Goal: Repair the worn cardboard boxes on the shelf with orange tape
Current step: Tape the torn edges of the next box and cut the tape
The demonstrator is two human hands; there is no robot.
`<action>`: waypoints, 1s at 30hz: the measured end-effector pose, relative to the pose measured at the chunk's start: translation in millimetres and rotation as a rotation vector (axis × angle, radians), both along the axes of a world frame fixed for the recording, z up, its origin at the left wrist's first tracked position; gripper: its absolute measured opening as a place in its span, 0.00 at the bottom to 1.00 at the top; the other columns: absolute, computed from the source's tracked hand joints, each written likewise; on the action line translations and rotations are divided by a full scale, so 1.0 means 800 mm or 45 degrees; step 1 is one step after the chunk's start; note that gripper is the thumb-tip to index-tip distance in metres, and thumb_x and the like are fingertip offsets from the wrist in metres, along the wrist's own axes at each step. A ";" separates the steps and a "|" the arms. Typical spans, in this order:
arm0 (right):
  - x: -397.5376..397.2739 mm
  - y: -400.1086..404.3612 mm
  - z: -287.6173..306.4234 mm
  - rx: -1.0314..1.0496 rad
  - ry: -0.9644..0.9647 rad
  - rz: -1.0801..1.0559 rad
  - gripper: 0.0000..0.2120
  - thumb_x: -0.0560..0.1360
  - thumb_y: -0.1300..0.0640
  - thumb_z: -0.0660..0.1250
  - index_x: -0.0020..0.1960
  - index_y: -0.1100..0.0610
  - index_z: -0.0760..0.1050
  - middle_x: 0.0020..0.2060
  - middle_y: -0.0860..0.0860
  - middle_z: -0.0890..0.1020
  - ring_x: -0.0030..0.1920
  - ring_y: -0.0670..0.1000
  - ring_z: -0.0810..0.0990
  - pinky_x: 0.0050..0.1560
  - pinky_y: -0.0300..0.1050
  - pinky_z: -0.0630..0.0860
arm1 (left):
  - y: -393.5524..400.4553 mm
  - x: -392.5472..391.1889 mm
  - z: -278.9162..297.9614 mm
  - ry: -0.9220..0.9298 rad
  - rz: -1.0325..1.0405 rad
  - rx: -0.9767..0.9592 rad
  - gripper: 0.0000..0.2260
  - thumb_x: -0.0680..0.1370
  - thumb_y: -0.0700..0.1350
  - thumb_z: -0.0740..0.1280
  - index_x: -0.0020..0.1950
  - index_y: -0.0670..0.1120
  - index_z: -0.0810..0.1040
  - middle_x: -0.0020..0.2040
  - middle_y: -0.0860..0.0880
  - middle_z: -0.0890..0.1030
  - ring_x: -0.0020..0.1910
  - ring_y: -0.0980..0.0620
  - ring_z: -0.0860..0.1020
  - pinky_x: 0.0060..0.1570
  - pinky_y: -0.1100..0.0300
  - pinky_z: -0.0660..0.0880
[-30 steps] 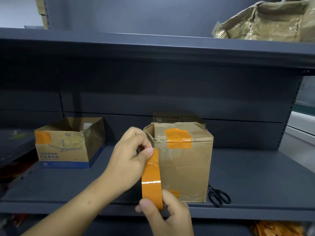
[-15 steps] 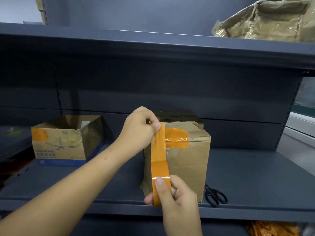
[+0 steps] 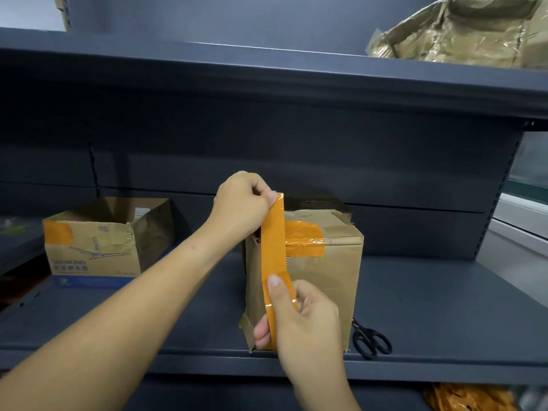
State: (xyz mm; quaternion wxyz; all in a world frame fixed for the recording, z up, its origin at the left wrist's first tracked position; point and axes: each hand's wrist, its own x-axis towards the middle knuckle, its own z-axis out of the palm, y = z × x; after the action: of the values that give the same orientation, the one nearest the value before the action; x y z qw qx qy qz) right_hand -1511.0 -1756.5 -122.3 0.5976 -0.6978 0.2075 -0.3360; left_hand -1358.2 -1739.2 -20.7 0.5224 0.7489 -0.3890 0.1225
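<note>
1. Tape handling was judged first: the orange tape strip (image 3: pixel 274 241) looked thin, light and limp, glossy on its outer face and presumably sticky on the other, so it was likely to curl or cling to itself if tension were lost. It was best held by its two ends, as seen.
2. The left hand (image 3: pixel 241 203) was closed in a pinch on the strip's upper end, above the top edge of the middle box (image 3: pixel 326 280).
3. The right hand (image 3: pixel 299 318) was curled round the tape roll (image 3: pixel 274 324), the thumb pressed flat along the strip's lower end; the roll itself was mostly hidden by the fingers.
4. The strip was stretched taut and nearly upright in front of the box's left front corner; whether it already touched the cardboard could not be told.
5. The middle box was judged light and soft-walled: its corrugated card was creased, frayed at the top left corner and torn at the bottom edge. A wrinkled orange patch (image 3: pixel 304 238) was folded over its top front edge.
6. An open printed box (image 3: pixel 92 247), with an orange patch at its upper left corner, was seen at 9 o'clock from the middle box, well apart.
7. Black scissors (image 3: pixel 370 341) lay at 4 o'clock, just beside the box, on the smooth grey metal shelf (image 3: pixel 444 307).
8. A crumpled, clear-taped box (image 3: pixel 462 31) sat on the upper shelf at 1 o'clock.
</note>
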 end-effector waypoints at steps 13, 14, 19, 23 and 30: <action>0.003 -0.004 -0.016 0.079 -0.031 0.000 0.16 0.79 0.43 0.64 0.44 0.55 0.77 0.26 0.55 0.83 0.26 0.50 0.82 0.32 0.40 0.79 | -0.007 0.006 -0.017 0.145 -0.036 0.121 0.12 0.78 0.46 0.71 0.34 0.53 0.80 0.44 0.58 0.78 0.54 0.47 0.78 0.61 0.39 0.72; 0.003 -0.005 -0.017 0.086 -0.034 0.001 0.16 0.79 0.43 0.64 0.44 0.55 0.77 0.26 0.55 0.83 0.26 0.50 0.82 0.32 0.41 0.79 | -0.008 0.006 -0.018 0.143 -0.028 0.117 0.12 0.78 0.46 0.71 0.34 0.54 0.79 0.44 0.59 0.78 0.54 0.47 0.77 0.61 0.38 0.72; 0.003 -0.007 -0.020 0.106 -0.039 0.023 0.14 0.80 0.46 0.65 0.44 0.55 0.78 0.26 0.56 0.83 0.25 0.50 0.81 0.31 0.40 0.78 | -0.012 0.010 -0.028 0.106 0.081 0.132 0.14 0.77 0.46 0.71 0.31 0.55 0.78 0.44 0.60 0.76 0.53 0.51 0.75 0.61 0.39 0.70; 0.003 -0.006 -0.020 0.118 -0.055 0.028 0.14 0.80 0.46 0.65 0.44 0.55 0.78 0.26 0.56 0.83 0.25 0.51 0.81 0.31 0.40 0.78 | -0.010 0.014 -0.025 0.168 0.039 0.121 0.14 0.77 0.44 0.71 0.31 0.54 0.79 0.45 0.59 0.77 0.54 0.47 0.77 0.60 0.38 0.72; 0.001 -0.003 -0.013 0.096 -0.100 0.037 0.14 0.79 0.43 0.65 0.44 0.53 0.79 0.26 0.55 0.83 0.25 0.50 0.81 0.31 0.42 0.79 | -0.011 0.016 -0.009 0.264 -0.064 0.096 0.09 0.78 0.44 0.70 0.38 0.49 0.81 0.48 0.47 0.82 0.54 0.41 0.79 0.61 0.37 0.73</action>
State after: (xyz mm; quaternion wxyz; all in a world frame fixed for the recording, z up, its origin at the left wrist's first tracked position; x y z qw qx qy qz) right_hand -1510.0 -1758.8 -132.8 0.6359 -0.6640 0.1863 -0.3465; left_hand -1345.6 -1747.8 -28.2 0.5341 0.7668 -0.3558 0.0164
